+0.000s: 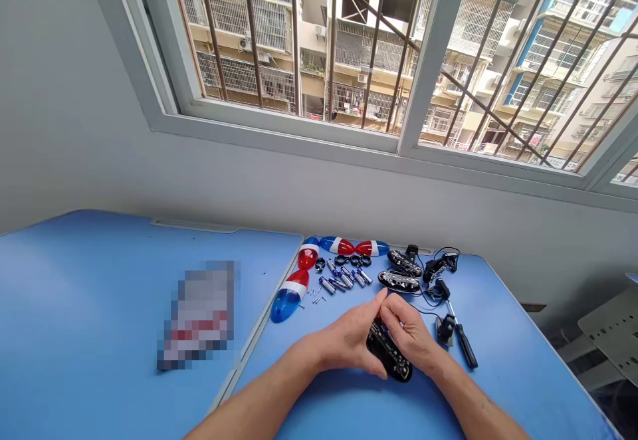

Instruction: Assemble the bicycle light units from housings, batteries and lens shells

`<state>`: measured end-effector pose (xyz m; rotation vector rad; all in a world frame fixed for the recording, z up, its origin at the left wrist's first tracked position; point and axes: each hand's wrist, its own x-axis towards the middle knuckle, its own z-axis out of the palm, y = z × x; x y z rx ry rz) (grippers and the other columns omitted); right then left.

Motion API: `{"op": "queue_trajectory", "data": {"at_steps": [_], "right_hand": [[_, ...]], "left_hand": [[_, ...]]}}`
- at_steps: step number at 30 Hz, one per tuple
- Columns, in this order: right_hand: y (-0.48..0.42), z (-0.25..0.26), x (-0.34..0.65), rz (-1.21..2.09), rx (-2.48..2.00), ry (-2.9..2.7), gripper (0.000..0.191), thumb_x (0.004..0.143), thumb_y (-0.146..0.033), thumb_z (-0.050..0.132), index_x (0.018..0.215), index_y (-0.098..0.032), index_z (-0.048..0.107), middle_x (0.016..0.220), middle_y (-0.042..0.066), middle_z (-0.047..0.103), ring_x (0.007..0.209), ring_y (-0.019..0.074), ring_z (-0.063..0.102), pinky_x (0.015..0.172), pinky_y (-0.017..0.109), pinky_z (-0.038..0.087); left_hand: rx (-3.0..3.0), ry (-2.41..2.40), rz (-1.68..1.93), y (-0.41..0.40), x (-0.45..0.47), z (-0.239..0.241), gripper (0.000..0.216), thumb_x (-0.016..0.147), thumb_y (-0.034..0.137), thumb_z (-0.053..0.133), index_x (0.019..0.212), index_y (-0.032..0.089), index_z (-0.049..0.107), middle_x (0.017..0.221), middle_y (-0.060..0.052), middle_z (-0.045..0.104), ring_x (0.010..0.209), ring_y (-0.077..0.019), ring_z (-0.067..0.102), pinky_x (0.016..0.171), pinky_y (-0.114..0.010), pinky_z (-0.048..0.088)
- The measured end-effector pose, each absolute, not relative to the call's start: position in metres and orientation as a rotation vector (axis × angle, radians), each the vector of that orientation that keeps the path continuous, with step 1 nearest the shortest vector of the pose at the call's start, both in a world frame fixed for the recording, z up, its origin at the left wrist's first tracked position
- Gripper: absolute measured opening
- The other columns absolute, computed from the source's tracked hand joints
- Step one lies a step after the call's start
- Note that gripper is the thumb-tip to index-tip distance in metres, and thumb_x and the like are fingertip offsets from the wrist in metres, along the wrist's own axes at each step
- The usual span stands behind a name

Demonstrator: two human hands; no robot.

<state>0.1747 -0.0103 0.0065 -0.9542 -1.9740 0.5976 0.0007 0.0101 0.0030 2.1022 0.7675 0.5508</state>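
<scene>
My left hand (349, 339) is wrapped round the side of an oval black light base (391, 360) with an exposed circuit board, held just over the blue table. Against the base's upper end, my right hand (411, 335) is closed in a pinch; its fingers hide whatever is between them. Behind my hands lies another oval light base (399, 282). To the right are a black mount with a cable (445, 327) and a screwdriver (466, 347) with a black handle.
Red, white and blue lamp covers (290, 296) line the back left of the blue table (319, 407). Several batteries (343, 276), small screws (316, 299) and black clamp rings (353, 260) lie near them. More wired light bases (436, 267) are at the back right. A blurred packet (202, 314) is left.
</scene>
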Motion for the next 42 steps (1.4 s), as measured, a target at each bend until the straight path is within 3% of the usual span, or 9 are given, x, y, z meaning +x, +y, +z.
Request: {"op": "queue_trajectory", "data": {"at_steps": [6,11,16,22,26,31,34,38,42], "right_hand": [[-0.011,0.007,0.176,0.673,-0.978,-1.916,0.029,0.097,-0.039,0.043,0.075,-0.021,0.051,0.071,-0.002,0.051,0.066,0.0132,0.046,0.061,0.024,0.043],[-0.014,0.012,0.179,0.790,-1.005,-1.860,0.011,0.088,-0.031,0.054,0.084,-0.021,0.057,0.075,-0.001,0.059,0.068,0.0135,0.054,0.063,0.025,0.048],[-0.013,0.018,0.191,0.826,-1.044,-1.791,0.024,0.086,-0.031,0.057,0.106,-0.022,0.067,0.083,0.002,0.069,0.076,0.0176,0.063,0.073,0.031,0.053],[-0.011,0.016,0.206,0.806,-1.162,-1.726,0.023,0.084,-0.039,0.063,0.093,-0.021,0.072,0.082,0.004,0.070,0.072,0.0176,0.062,0.071,0.031,0.052],[-0.010,0.013,0.207,0.847,-1.169,-1.669,0.027,0.083,-0.047,0.064,0.086,-0.021,0.067,0.070,0.000,0.062,0.064,0.0151,0.056,0.063,0.029,0.049],[-0.008,0.011,0.204,0.929,-1.127,-1.535,0.037,0.082,-0.057,0.063,0.080,-0.021,0.059,0.069,-0.001,0.058,0.062,0.0145,0.056,0.061,0.028,0.051],[-0.009,0.012,0.203,0.947,-1.122,-1.458,0.040,0.082,-0.061,0.063,0.081,-0.021,0.056,0.069,-0.001,0.060,0.063,0.0152,0.059,0.060,0.029,0.052],[-0.007,0.013,0.202,0.957,-1.125,-1.346,0.044,0.078,-0.062,0.066,0.080,-0.021,0.053,0.069,0.000,0.062,0.066,0.0165,0.064,0.060,0.028,0.053],[-0.006,0.012,0.201,1.016,-1.204,-1.290,0.046,0.070,-0.061,0.072,0.077,-0.021,0.050,0.068,-0.001,0.061,0.066,0.0179,0.065,0.048,0.024,0.050]], "left_hand": [[2.115,0.775,0.539,0.012,-0.001,0.001,0.126,0.053,0.042,0.089,0.155,0.018,0.018,0.152,-0.019,0.039,0.137,-0.0377,0.038,0.112,-0.048,0.033],[2.174,0.824,0.551,0.011,-0.004,0.004,0.119,0.056,0.037,0.088,0.153,0.020,0.022,0.144,-0.017,0.049,0.128,-0.0378,0.048,0.106,-0.048,0.040],[2.243,0.858,0.593,0.011,-0.007,0.004,0.114,0.055,0.032,0.089,0.151,0.022,0.028,0.137,-0.014,0.055,0.121,-0.0365,0.054,0.103,-0.046,0.043],[2.304,0.896,0.555,0.013,-0.009,0.003,0.109,0.058,0.035,0.087,0.150,0.021,0.031,0.140,-0.015,0.053,0.127,-0.0392,0.049,0.108,-0.049,0.039],[2.316,0.896,0.542,0.013,-0.010,0.004,0.103,0.060,0.038,0.086,0.148,0.022,0.035,0.140,-0.015,0.052,0.125,-0.0399,0.050,0.106,-0.050,0.039],[2.345,0.900,0.554,0.012,-0.010,0.008,0.098,0.060,0.038,0.087,0.145,0.026,0.039,0.130,-0.011,0.059,0.118,-0.0359,0.055,0.100,-0.045,0.044],[2.392,0.930,0.537,0.011,-0.008,0.012,0.088,0.059,0.039,0.088,0.137,0.025,0.049,0.118,-0.009,0.063,0.107,-0.0335,0.059,0.091,-0.041,0.048],[2.472,0.993,0.500,0.010,-0.007,0.021,0.059,0.060,0.037,0.088,0.112,0.019,0.065,0.100,-0.007,0.065,0.092,-0.0285,0.060,0.078,-0.034,0.049],[2.511,1.056,0.474,0.007,-0.008,0.032,0.045,0.062,0.036,0.087,0.096,0.018,0.066,0.093,-0.005,0.064,0.088,-0.0259,0.059,0.073,-0.031,0.047]]}}
